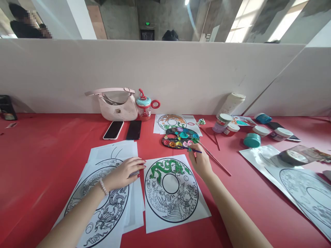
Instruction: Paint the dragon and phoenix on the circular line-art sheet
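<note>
R hand [200, 162] had a narrow grip, fingers pinched round a thin dark paintbrush [193, 150], its far end over the near edge of the paint palette [169, 131]; couldn't tell if it touched paint. L hand [125, 172] was palm down, grip loose & fingers stretched out, across the stack of sheets [113, 225], fingertips by the stack's R edge; couldn't tell if anything was under the palm.

Main pic, the dragon-and-phoenix sheet [170, 193], lay flat on the red surface [46, 148] btwn the forearms, just R of the stack: dragon at top in green, phoenix below in plain outline. A 2nd, longer brush [217, 160] lay slantwise beyond R hand, head end at the palette. Behind the palette, partly under it, was a sheet w/ orange & green paint [173, 120].

Back L: white-edged phone [113, 130] next to black phone [133, 130], w/ pink handbag [117, 110] & lidded cup [144, 108] behind. Far R: several paint jars, incl. a teal one [252, 140].
</note>
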Tool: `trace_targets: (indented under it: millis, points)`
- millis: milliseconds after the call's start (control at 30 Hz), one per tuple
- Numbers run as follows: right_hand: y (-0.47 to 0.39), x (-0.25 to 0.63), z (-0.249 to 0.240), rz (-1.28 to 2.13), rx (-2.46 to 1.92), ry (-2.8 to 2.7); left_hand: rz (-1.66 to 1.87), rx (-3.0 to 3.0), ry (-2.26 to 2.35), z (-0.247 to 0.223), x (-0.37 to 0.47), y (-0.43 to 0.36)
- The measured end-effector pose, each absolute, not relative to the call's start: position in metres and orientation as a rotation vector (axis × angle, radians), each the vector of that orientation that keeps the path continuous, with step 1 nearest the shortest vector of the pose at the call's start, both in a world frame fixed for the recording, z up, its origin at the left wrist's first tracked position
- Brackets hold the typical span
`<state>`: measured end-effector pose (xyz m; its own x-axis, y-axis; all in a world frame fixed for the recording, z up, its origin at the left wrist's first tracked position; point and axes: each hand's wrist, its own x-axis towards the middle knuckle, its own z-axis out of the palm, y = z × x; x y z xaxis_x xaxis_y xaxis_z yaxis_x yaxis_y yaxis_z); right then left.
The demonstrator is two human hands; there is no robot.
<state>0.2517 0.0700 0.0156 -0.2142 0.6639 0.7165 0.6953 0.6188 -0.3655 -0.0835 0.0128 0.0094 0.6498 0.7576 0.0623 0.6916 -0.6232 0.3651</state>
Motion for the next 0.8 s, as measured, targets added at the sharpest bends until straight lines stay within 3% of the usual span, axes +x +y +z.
trace_targets:
  millis: [567, 800]
  points:
    - [0.0686, 0.2476, 0.019, -0.004, -1.118, -1.9, 0.273, 2.545, 1.184, 0.008, -0.0846, 0.0122]
    - [0.0662, 0.2472, 0.0162, 0.157, -1.272, -1.808, 0.289, 2.566, 1.164, 0.0078, -0.0846, 0.012]
